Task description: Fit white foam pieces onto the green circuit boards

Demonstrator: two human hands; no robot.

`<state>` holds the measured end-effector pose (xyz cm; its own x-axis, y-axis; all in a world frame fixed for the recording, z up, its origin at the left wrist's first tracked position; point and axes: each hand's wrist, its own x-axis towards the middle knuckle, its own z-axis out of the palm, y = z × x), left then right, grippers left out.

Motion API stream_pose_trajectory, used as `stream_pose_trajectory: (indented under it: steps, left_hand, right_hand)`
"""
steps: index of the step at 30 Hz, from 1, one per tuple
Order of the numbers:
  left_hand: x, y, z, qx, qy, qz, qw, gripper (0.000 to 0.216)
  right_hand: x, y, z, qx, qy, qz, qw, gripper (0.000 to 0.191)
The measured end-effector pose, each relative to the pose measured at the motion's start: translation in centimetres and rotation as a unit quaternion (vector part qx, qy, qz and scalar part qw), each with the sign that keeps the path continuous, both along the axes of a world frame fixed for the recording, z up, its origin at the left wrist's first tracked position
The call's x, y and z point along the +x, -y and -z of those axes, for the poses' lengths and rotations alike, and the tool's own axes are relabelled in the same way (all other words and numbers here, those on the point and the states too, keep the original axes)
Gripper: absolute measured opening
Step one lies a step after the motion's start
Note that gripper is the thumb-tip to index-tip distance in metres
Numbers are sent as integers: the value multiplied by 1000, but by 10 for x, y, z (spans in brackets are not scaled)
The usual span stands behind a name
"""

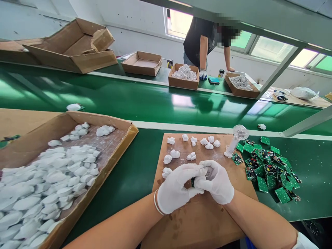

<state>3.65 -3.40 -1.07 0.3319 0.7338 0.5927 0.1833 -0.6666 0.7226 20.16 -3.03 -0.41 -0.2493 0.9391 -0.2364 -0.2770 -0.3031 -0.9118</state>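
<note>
Both my hands wear white gloves and meet over a brown cardboard sheet (199,221) on the green table. My left hand (176,188) and my right hand (218,181) are closed together around a small dark part (193,182), mostly hidden by the fingers. Several small white plastic pieces (191,156) lie on the cardboard just beyond my hands. A pile of green circuit boards (269,167) lies to the right. A small clear handheld fan (237,138) stands between the sheet and the boards.
A large cardboard tray (121,148) of white shells sits at left. A green conveyor belt (145,100) runs across. Beyond it a person in a black shirt (199,38) stands by boxes of white parts (183,77). Empty cartons (75,48) sit far left.
</note>
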Motion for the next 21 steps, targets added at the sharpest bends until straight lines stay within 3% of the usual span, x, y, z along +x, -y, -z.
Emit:
stream_pose_trajectory:
  steps: [3,6,8,12,17,21]
  left_hand:
    - [-2,2,-2,14,-24,-13,1000,48]
    - [-5,-1,-4,18,-8,-34,999,55]
    - [-5,-5,-5,27,27,-9,999,56]
    - [0,-11,-8,40,52,42,997,56]
    - [-1,-6,-4,91,-7,-38,995,55]
    - [-3,1,1,72,4,-63,995,59]
  right_hand:
    - [0,-3,0,-8,-53,-49,997,52]
    - [-2,-6,-3,-1,-101,-96,990,39]
    - [-2,-7,-5,-2,-126,-112,986,35]
    - [0,-7,-7,-21,-172,-134,976,46]
    - [1,-6,-4,-1,-41,-130,991,40]
    - [-1,-3,-10,24,-2,-122,992,38]
